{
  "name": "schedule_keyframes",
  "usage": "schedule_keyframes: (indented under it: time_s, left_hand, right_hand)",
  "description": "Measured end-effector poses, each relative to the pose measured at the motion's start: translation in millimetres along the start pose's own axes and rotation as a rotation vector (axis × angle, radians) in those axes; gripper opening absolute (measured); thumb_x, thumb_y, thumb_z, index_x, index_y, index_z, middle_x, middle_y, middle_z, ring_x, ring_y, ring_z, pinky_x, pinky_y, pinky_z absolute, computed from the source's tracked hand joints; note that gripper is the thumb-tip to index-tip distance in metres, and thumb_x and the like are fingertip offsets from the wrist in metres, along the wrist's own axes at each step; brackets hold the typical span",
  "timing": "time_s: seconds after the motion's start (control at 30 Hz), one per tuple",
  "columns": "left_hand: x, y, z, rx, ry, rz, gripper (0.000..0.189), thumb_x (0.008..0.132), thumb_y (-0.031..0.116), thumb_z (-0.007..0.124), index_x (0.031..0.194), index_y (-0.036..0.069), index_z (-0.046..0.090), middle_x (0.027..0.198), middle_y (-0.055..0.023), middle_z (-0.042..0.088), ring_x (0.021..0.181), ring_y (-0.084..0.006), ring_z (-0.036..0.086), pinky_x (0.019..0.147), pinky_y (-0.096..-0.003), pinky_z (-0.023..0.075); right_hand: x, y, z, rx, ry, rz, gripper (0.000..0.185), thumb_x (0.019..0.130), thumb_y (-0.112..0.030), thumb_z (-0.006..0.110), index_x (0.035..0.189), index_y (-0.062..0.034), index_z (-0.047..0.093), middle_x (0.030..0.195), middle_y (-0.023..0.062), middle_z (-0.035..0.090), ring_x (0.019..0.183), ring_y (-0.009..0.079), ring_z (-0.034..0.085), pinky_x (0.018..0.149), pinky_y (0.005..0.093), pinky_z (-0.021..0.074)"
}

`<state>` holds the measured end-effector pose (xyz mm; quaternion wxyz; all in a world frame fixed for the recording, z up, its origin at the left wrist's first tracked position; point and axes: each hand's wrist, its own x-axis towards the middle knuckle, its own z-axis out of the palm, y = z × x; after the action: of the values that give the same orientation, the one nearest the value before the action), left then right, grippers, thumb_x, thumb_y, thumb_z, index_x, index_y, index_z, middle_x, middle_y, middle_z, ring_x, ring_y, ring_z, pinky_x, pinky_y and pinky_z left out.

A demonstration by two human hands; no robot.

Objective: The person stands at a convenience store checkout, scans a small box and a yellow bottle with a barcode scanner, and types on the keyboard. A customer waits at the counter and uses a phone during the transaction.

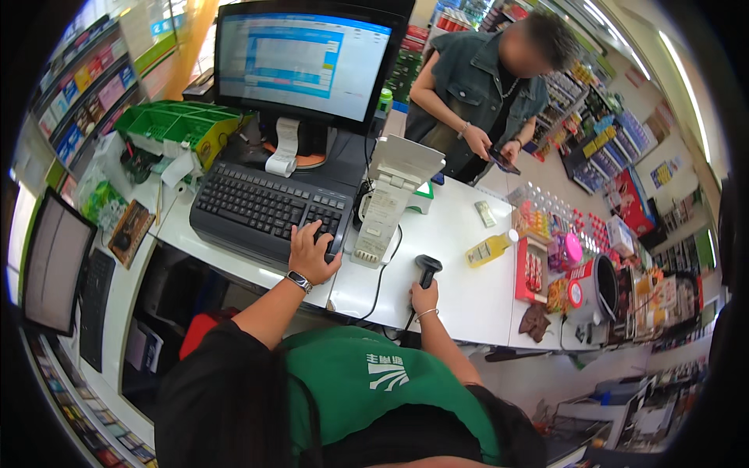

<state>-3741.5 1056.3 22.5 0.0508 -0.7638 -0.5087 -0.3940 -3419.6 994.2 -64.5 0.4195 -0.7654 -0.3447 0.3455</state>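
Note:
My left hand rests with spread fingers on the number keys of a black keyboard, a watch on its wrist. My right hand grips the handle of a black handheld barcode scanner, whose head points away from me above the white counter. A bottle of yellow drink lies on its side to the right of the scanner. Behind it is a small folded banknote or paper slip. Between keyboard and scanner stands a light-coloured device on a stand. A monitor, lit, stands behind the keyboard.
Across the counter a person holds a phone. A green divided tray and a paper strip are at the back left. Boxes, jars and a dark-mouthed pot crowd the right end. A cable crosses the counter between my hands.

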Motion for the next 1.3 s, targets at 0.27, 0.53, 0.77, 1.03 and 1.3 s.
schedule_keyframes:
  time_s: [0.27,0.53,0.77,1.03,1.3]
  left_hand:
    - [0.7,0.7,-2.1,-0.002,-0.002,0.0,0.036,0.071,0.034,0.074,0.094,0.013,0.056,0.134,-0.0146,0.043,0.127,-0.0368,0.038,0.112,-0.06,0.0207]
    - [1.5,0.2,-2.4,-0.007,-0.002,0.011,0.033,0.072,0.034,0.073,0.088,0.013,0.053,0.133,-0.0152,0.044,0.127,-0.0366,0.039,0.112,-0.0602,0.0208]
    - [2.4,2.2,-3.9,-0.005,-0.016,0.0,0.032,0.072,0.034,0.073,0.087,0.013,0.054,0.132,-0.0146,0.044,0.127,-0.0359,0.039,0.112,-0.0604,0.0212]
    - [2.6,3.0,-3.5,-0.003,-0.011,-0.001,0.037,0.071,0.034,0.073,0.099,0.013,0.059,0.131,-0.0139,0.044,0.126,-0.035,0.039,0.112,-0.06,0.0213]
    - [2.7,3.1,-3.3,0.002,-0.022,-0.005,0.041,0.071,0.034,0.073,0.104,0.014,0.058,0.132,-0.0136,0.044,0.126,-0.0348,0.039,0.112,-0.06,0.0214]
  right_hand:
    - [-0.9,-0.4,2.5,0.072,0.008,-0.077,0.024,0.083,-0.011,0.063,0.097,-0.0001,0.047,0.064,0.0106,0.06,0.044,0.0178,0.055,0.041,0.0316,0.0448]
    - [-7.0,-9.7,1.2,0.063,0.013,-0.011,0.023,0.084,-0.011,0.063,0.097,-0.0003,0.047,0.064,0.0093,0.06,0.045,0.0174,0.056,0.042,0.0315,0.0451]
    - [-5.6,-5.4,2.2,0.059,0.024,-0.054,0.025,0.083,-0.013,0.064,0.099,-0.0007,0.049,0.066,0.0092,0.061,0.048,0.0176,0.057,0.044,0.0315,0.0461]
    - [-6.5,-8.7,-0.5,0.012,0.013,0.037,0.031,0.083,-0.014,0.065,0.106,0.0007,0.051,0.069,0.0089,0.062,0.055,0.0195,0.061,0.052,0.0334,0.0488]
    - [-6.7,-8.7,-0.7,0.06,0.0,0.022,0.034,0.082,-0.014,0.065,0.109,0.0021,0.051,0.071,0.0093,0.063,0.057,0.0201,0.062,0.054,0.0337,0.05]
